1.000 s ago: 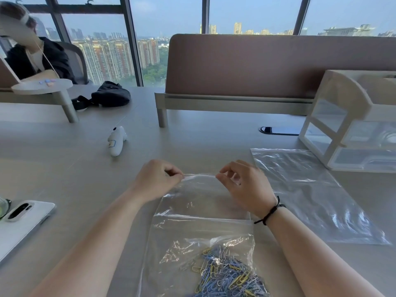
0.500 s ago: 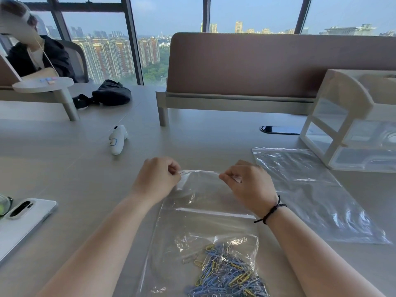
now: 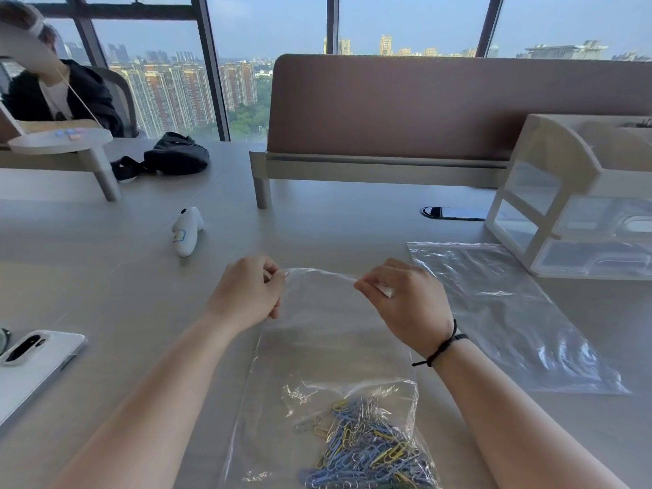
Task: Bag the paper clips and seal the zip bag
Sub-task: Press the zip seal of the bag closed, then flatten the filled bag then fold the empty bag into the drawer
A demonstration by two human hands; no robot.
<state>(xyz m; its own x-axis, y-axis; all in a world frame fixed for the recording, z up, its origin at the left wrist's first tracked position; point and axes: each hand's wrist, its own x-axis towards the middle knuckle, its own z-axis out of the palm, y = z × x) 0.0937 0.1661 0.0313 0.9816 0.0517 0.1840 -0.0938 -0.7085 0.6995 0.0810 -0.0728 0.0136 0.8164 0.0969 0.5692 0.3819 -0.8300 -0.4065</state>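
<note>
Both my hands, left (image 3: 247, 294) and right (image 3: 405, 305), pinch the bag (image 3: 328, 347) top, mid-frame; clips (image 3: 367, 450) inside, grey desk (image 3: 106, 277), windows (image 3: 268, 26) above.

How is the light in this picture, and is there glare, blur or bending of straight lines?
Head view: soft daylight from the windows, faint shadows; white glare streaks on the spare bag and over the paper clips; the desk divider and organizer bow from the wide lens; everything is fairly sharp.

A clear zip bag (image 3: 328, 351) lies flat on the desk, mouth at its far end; blue, yellow and silver paper clips (image 3: 363, 450) are heaped inside its near end.
</note>
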